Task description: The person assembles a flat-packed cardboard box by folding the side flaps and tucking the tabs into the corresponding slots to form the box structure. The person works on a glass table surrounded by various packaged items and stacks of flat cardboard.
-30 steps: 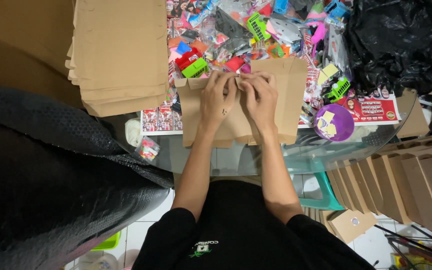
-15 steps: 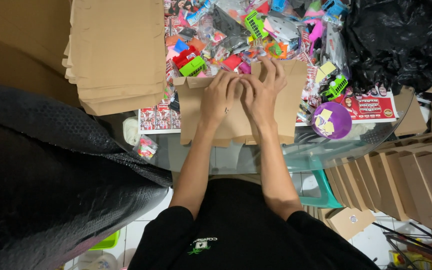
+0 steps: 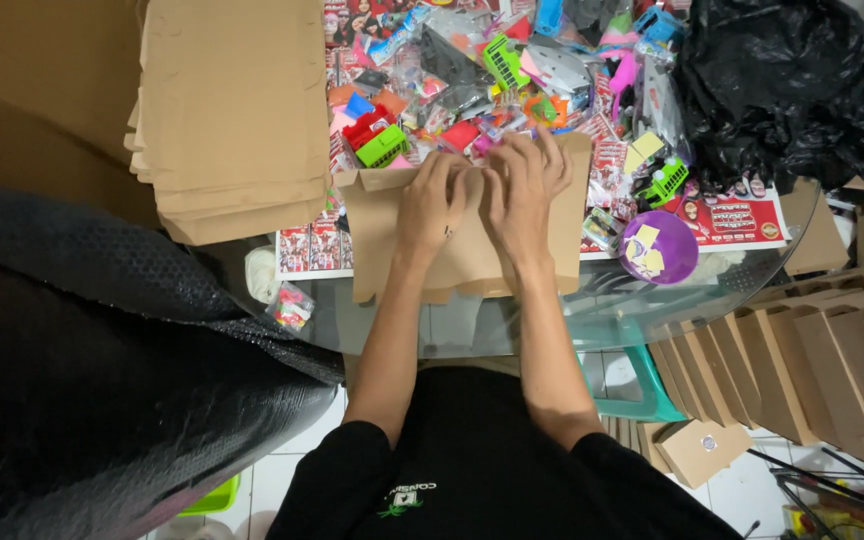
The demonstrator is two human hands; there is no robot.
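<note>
A home packing corner for small toys.
A round glass table (image 3: 752, 285) over white floor tiles bears a heap of wrapped plastic toys (image 3: 512, 70); left of it flat cardboard blanks (image 3: 237, 110) are stacked, right of it folded boxes (image 3: 802, 370) stand in a row.

We reached both bare forearms straight forward, close together and nearly parallel. Our left hand (image 3: 432, 205) lay palm down with its fingers together. Our right hand (image 3: 520, 190) lay flat just beside it, fingers spread and stretched slightly farther ahead.

Toy heap (image 3: 512, 80) ahead; cardboard stack (image 3: 237, 110) leftward
</note>
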